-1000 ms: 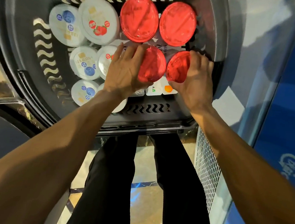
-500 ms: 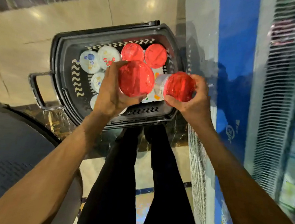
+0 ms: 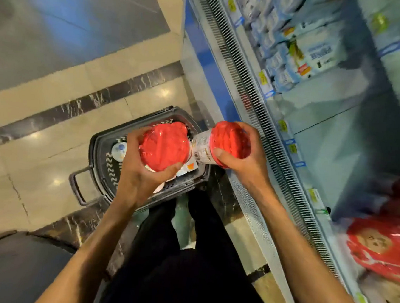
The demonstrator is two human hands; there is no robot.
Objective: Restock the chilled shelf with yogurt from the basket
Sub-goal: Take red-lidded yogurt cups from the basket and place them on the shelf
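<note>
Head view: your left hand [image 3: 139, 184] and right hand [image 3: 247, 171] each grip a yogurt tub [image 3: 163, 146] above the basket [image 3: 108, 168], likely doubling each trip.

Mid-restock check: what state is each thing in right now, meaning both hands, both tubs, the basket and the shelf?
left hand: grips the left tub from below.
left tub: lifted over the basket, red lid on.
right hand: grips the right tub.
right tub: lifted, tilted, red lid on, not yet shelved.
basket: on the floor, with cups inside.
chilled shelf: open-fronted, partly stocked, bare space showing.
</note>
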